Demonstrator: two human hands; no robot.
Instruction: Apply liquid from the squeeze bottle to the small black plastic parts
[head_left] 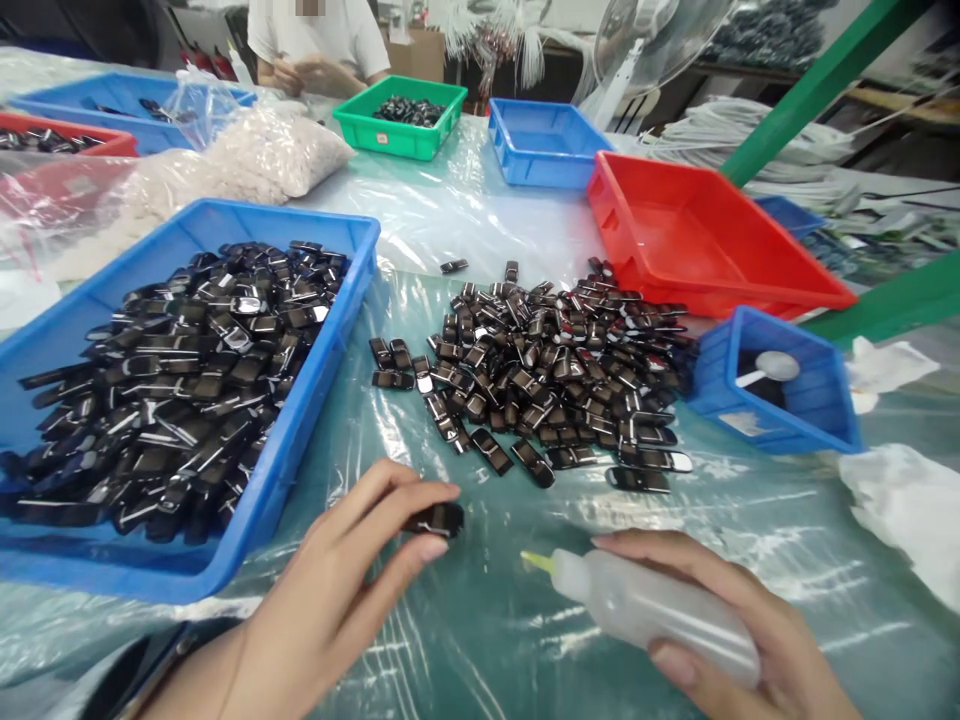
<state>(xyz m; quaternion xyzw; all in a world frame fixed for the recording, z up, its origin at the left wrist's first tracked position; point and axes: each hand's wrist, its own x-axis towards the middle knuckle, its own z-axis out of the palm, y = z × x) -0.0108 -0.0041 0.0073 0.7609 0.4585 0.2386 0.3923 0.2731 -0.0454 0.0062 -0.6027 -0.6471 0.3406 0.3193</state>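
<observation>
Between the thumb and fingers of my left hand (352, 570) is a small black toy car body (441, 519), held just above the green table covering (480, 640). My right hand (739, 610) is wrapped round a translucent squeeze bottle (660, 610), tilted on its side with its yellow nozzle (537, 561) pointing left toward the car body. Beyond both hands lies a loose pile of similar dark car bodies (555, 370). At the left, a large blue tray (300, 440) holds many more dark car parts (187, 370).
A small blue bin (780, 430) with a spoon (778, 366) stands right, by crumpled white tissue (900, 510). Behind are a red tray (697, 230), a blue tray (547, 145), a green tray (401, 140) and a bag (277, 150). A person (315, 45) sits across the table.
</observation>
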